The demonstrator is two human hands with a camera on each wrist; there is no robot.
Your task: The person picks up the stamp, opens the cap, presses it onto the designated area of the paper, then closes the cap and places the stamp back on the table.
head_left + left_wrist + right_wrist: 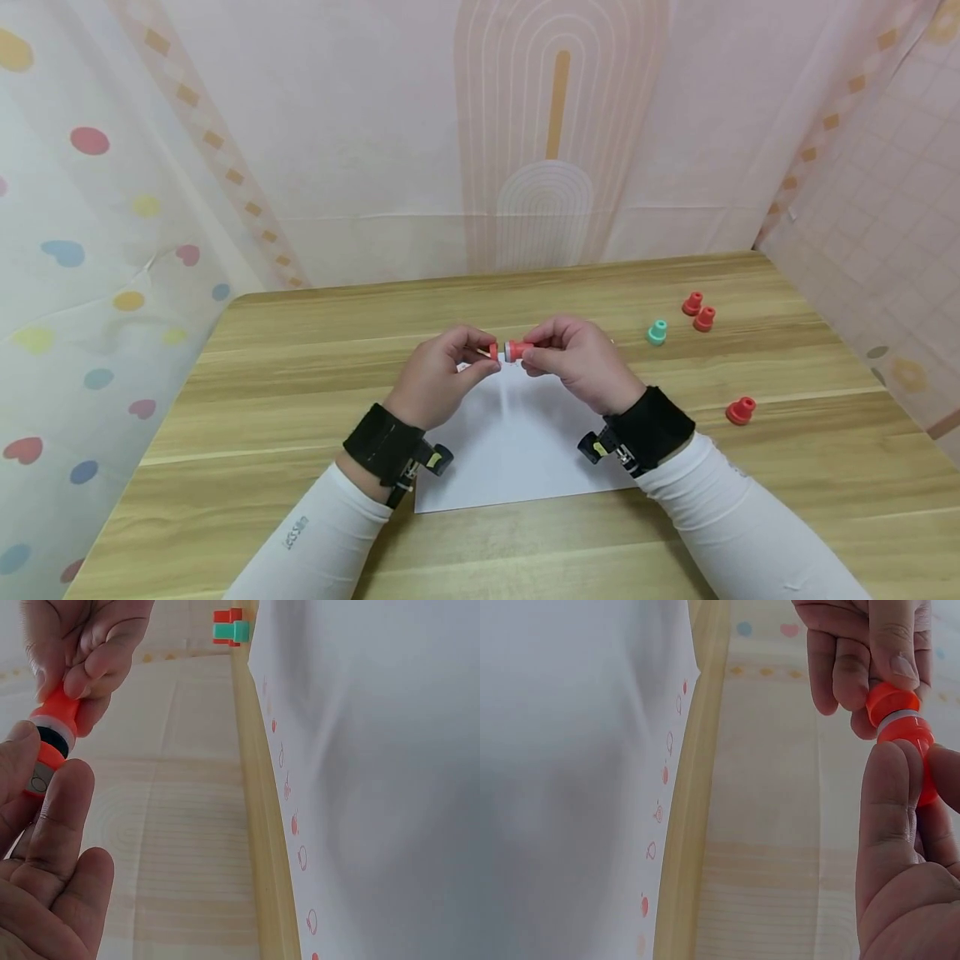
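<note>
Small red stamp [516, 351], held in two hands above a sheet of paper [517, 442] on the tabletop [300, 433].

Nearest, the white paper is seen lying flat, faint red marks along its edge in the wrist views. Above it the stamp is pinched between fingertips: its cap end [492, 350] by the left hand [438, 375], its body by the right hand [577, 362], fingers of both curled around it, the two parts close together with a white band showing between. It is judged light, rigid plastic, smooth and somewhat slippery, not fragile; it is best taken by the sides of the body, away from the inked face. Farther right, a red stamp [740, 410] stands alone; beyond, a green stamp [657, 332] and two red stamps [698, 311] stand near the far edge.
</note>
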